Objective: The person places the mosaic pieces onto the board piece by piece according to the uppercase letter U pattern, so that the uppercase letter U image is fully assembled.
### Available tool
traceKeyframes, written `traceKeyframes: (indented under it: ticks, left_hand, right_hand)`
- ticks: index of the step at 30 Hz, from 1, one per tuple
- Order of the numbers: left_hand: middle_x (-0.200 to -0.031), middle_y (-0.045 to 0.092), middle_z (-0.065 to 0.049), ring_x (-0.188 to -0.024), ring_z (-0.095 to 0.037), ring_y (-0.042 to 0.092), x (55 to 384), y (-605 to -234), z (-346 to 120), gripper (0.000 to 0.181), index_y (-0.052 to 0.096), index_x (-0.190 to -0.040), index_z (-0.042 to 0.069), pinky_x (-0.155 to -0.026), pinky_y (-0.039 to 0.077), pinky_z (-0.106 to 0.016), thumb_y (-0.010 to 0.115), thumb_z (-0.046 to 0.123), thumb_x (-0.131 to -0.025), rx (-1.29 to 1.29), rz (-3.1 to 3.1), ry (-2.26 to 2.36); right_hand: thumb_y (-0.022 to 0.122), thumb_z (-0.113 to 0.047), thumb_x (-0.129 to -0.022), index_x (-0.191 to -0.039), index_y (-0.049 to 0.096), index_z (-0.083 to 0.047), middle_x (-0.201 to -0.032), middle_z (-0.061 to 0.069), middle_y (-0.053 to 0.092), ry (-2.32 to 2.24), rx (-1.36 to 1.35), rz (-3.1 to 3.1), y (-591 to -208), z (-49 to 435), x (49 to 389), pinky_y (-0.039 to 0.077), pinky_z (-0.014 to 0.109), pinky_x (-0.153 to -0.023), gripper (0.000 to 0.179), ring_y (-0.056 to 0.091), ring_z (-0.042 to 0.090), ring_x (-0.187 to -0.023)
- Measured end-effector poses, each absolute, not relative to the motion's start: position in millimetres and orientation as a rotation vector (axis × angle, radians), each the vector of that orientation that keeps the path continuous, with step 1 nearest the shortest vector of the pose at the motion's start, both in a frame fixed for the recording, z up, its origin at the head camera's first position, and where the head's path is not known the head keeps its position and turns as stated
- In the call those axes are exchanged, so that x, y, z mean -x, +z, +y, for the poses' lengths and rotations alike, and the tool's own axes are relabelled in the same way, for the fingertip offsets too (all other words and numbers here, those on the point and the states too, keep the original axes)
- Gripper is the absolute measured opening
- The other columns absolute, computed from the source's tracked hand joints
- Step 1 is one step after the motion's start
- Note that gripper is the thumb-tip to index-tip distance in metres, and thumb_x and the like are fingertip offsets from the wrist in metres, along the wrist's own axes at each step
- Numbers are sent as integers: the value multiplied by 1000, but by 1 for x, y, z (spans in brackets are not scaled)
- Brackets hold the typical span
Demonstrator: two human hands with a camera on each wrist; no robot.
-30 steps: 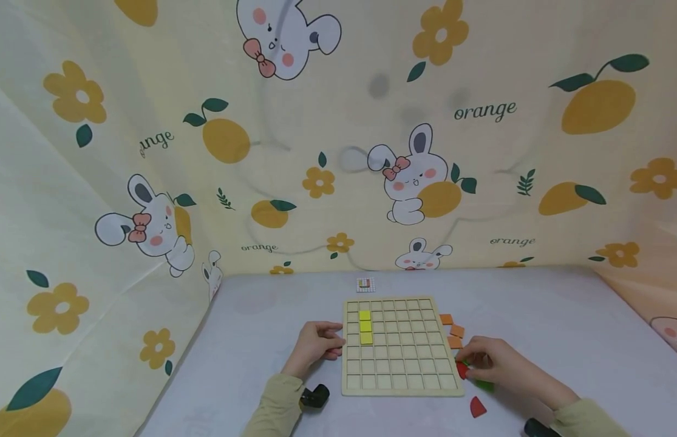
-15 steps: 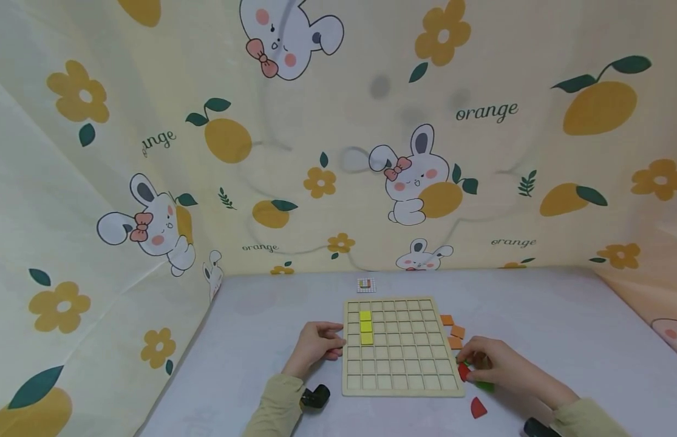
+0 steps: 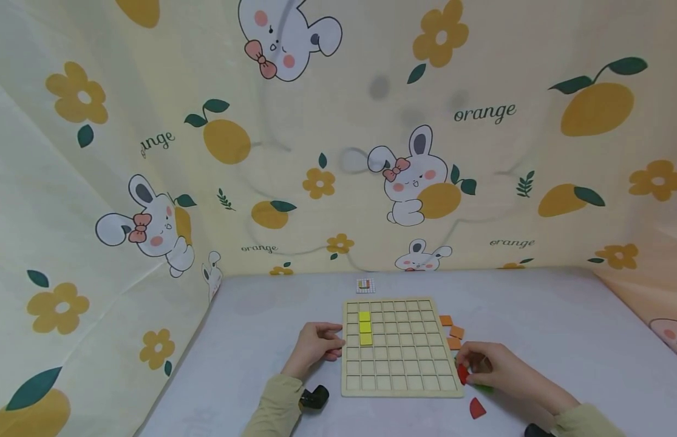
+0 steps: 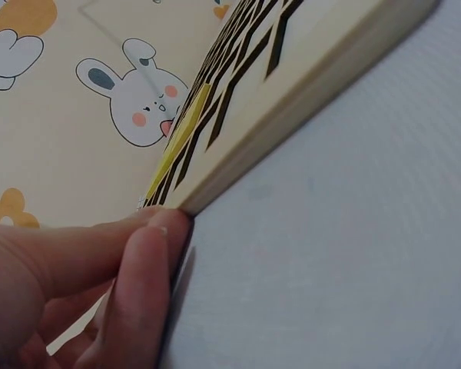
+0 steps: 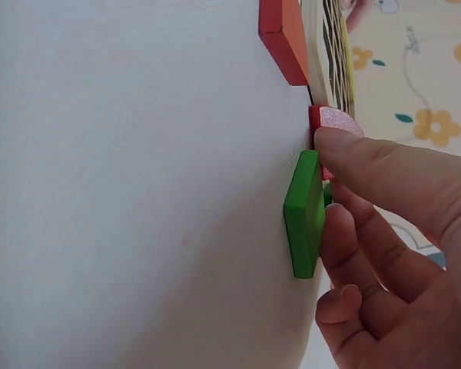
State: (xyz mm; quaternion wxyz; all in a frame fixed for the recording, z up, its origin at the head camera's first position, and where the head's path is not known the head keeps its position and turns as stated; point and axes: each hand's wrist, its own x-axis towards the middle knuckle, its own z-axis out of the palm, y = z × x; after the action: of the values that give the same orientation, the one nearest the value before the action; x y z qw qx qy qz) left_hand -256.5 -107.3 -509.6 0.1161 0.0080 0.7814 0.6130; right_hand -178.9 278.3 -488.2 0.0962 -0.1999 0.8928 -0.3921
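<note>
My right hand (image 3: 493,367) pinches a red quarter-circle tile (image 5: 337,119) at the right edge of the wooden grid board (image 3: 404,382), with the thumb on its face. Right by those fingers is a green tile (image 5: 304,215); in the head view it is partly hidden under the hand. Another red quarter-circle tile (image 3: 477,408) lies nearer the front. My left hand (image 3: 314,343) touches the board's left edge with thumb and fingertips, also seen closely in the left wrist view. Three yellow square tiles (image 3: 365,328) sit in a column in the board's second column.
Several orange tiles (image 3: 452,332) lie along the board's right side. Behind the board is a small printed pattern card (image 3: 365,286). A patterned cloth (image 3: 338,200) hangs behind the white table (image 3: 261,303).
My right hand has shifted slightly downward, and the red tile between its fingers has tilted. The left hand, the board and the yellow tiles stay where they were.
</note>
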Motion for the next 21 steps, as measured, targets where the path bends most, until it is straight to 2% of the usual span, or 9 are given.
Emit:
traceKeyframes:
  ticks: [8, 12, 16, 21]
  left_hand:
    - [-79, 67, -8, -58, -16, 66, 257, -511, -109, 36, 67, -114, 0, -54, 58, -29, 75, -2, -79, -34, 2283, 1802]
    - [-80, 66, -9, -59, -16, 66, 257, -511, -109, 36, 67, -114, 1, -54, 58, -29, 75, -1, -79, -33, 2285, 1799]
    - [-81, 66, -9, -59, -16, 66, 257, -511, -109, 36, 67, -114, 1, -55, 58, -29, 76, 0, -79, -25, 2286, 1794]
    - [-81, 66, -9, -59, -16, 66, 257, -511, -108, 36, 67, -114, 1, -55, 58, -29, 75, -1, -80, -28, 2290, 1791]
  right_hand:
    - [78, -15, -79, -97, 62, -13, -84, -2, 57, -1213, 608, 2573, -489, 279, 179, 44, 24, -57, 24, 51, 13, -74]
    - [76, -21, -82, -96, 63, -14, -83, -4, 58, -1216, 645, 2555, -490, 281, 180, 44, 24, -58, 20, 51, 11, -73]
    - [73, -26, -85, -94, 64, -16, -86, -6, 61, -1212, 660, 2511, -489, 285, 182, 46, 23, -62, 16, 54, 10, -76]
    - [68, -23, -89, -94, 65, -13, -90, -3, 65, -1232, 710, 2427, -481, 289, 185, 48, 23, -67, 11, 58, 15, -79]
